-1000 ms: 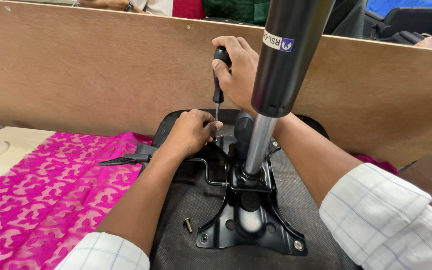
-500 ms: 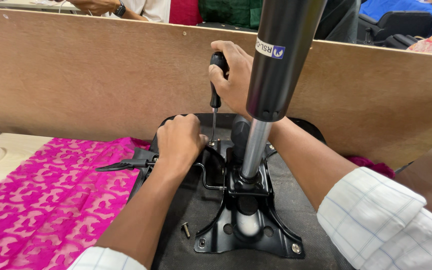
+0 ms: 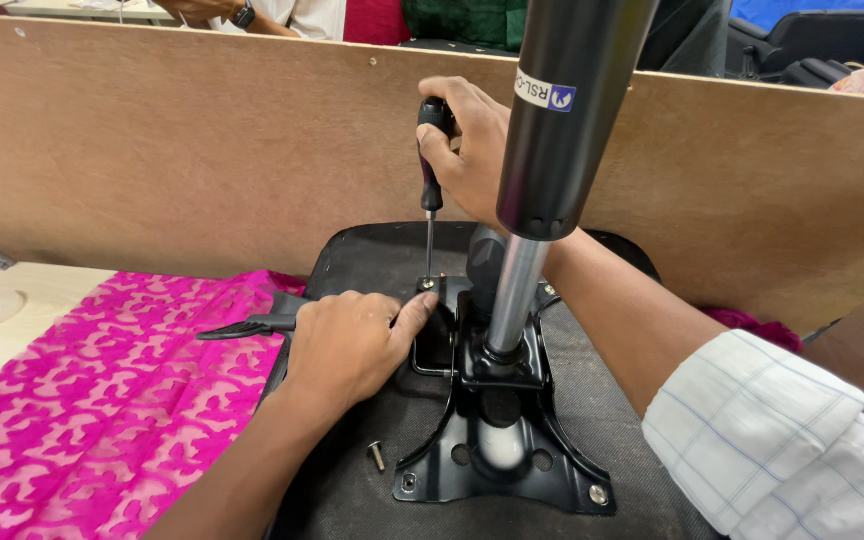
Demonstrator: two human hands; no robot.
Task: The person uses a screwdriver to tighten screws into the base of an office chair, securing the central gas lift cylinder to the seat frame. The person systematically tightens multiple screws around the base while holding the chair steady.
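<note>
Behind the metal plate (image 3: 497, 470) | screwdriver (image 3: 430, 190) gripped by right hand (image 3: 467, 150), tip now lowered onto screw (image 3: 426, 284) | left hand (image 3: 347, 345) opened flat, thumb shifted beside screw | loose screw (image 3: 377, 456) left of plate

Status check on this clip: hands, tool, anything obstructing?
Right hand grips black-handled screwdriver, tip on screw at black metal chair plate. Left hand steadies beside it. Black gas cylinder partly blocks view; loose screw nearby.
</note>
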